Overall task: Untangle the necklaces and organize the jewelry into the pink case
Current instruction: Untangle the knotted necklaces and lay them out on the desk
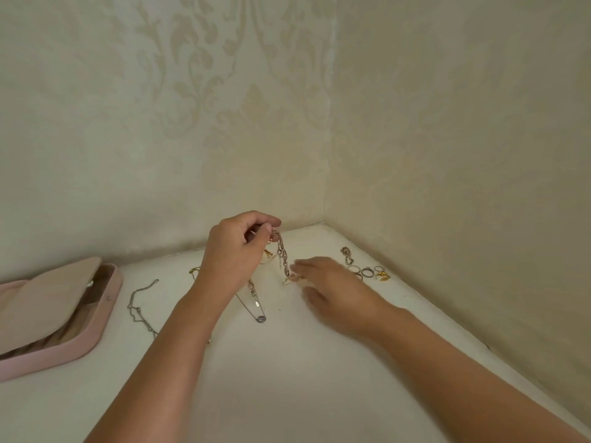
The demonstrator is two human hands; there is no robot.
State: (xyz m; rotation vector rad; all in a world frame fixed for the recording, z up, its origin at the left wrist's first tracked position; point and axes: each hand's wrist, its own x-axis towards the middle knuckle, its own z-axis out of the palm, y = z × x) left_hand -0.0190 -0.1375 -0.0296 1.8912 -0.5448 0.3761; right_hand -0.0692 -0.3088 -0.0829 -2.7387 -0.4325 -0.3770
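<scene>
The fingers (268, 227) of my left hand (235, 251) pinch the top of a tangled rose-gold necklace bunch (283, 251). They hold it above the counter (287, 362), with its chains hanging down. My right hand (334, 290) is motion-blurred, its fingers (308, 266) stretched out straight toward the bunch's lower end; I can't tell whether they touch it. By my left wrist lies a thin silver pendant necklace (260, 318). Further left a grey chain (137, 310) lies loose on the counter. Beyond it the pink case (115, 284) lies open at the left edge, a beige flap raised over it. Past my right hand, near the wall, sit a cluster of rings (367, 272) and a short chain bracelet (347, 254).
</scene>
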